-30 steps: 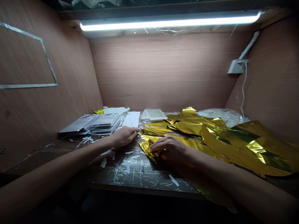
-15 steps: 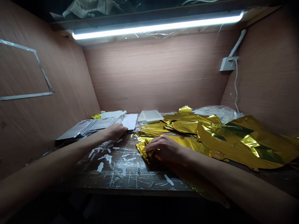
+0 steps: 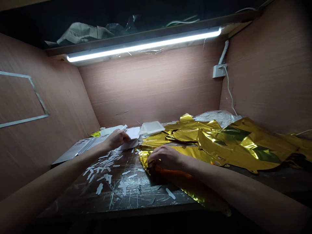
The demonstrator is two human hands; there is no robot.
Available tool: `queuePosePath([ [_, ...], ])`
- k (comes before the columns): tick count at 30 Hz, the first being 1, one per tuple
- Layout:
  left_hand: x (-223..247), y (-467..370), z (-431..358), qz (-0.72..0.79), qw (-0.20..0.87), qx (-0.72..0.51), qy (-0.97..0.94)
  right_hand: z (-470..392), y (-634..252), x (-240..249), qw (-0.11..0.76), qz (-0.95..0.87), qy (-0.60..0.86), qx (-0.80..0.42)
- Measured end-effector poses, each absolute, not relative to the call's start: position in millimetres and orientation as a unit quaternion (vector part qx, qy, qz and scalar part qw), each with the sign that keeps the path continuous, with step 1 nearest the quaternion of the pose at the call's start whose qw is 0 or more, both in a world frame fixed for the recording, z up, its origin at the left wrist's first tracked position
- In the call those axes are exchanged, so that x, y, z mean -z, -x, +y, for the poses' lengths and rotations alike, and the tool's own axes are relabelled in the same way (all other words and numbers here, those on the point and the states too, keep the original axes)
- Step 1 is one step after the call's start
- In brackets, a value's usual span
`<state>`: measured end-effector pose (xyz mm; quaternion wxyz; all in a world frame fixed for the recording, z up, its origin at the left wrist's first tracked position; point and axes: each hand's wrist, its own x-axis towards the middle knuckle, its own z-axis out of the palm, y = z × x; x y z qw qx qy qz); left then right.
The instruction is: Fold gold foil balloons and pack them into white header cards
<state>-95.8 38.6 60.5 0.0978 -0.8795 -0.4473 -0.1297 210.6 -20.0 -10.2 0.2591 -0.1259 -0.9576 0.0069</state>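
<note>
My left hand point(image 3: 117, 139) is closed, its fingertips pinching a white card point(image 3: 129, 144) at the back of the bench. Just behind it lies another white card or sheet point(image 3: 133, 132). With bent fingers, my right hand point(image 3: 165, 156) grips the folded end of a flat gold foil balloon point(image 3: 195, 183), which hangs partly over the front edge. More gold foil balloons point(image 3: 226, 146) are heaped flat to the right. Small white paper strips point(image 3: 104, 177) lie scattered on the dark bench top between my forearms.
Stacks of printed sheets point(image 3: 73, 151) stand along the left wall. A clear plastic tray or bag point(image 3: 152, 127) sits at the back, with a translucent bag point(image 3: 215, 117) to its right. A lit tube point(image 3: 146, 44) spans overhead; a cable point(image 3: 229, 87) hangs from a white socket box point(image 3: 219, 71).
My left hand has lifted slightly from the white cards, with one now tilted in its fingers. My right hand keeps its grip on the gold foil. The camera view has tilted and shifted.
</note>
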Motion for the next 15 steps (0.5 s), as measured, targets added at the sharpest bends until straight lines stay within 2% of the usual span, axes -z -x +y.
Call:
queuePosePath([
  [8, -63.1, 82.6, 27.4, -0.443, 0.247, 0.058, 0.86, -20.1, -211.3, 8.2, 0.25, -0.959, 0.133, -0.004],
  [15, -46.7, 66.9, 9.1, -0.334, 0.319, -0.047, 0.886, -23.7, -211.2, 2.8, 0.243, -0.961, 0.129, -0.005],
])
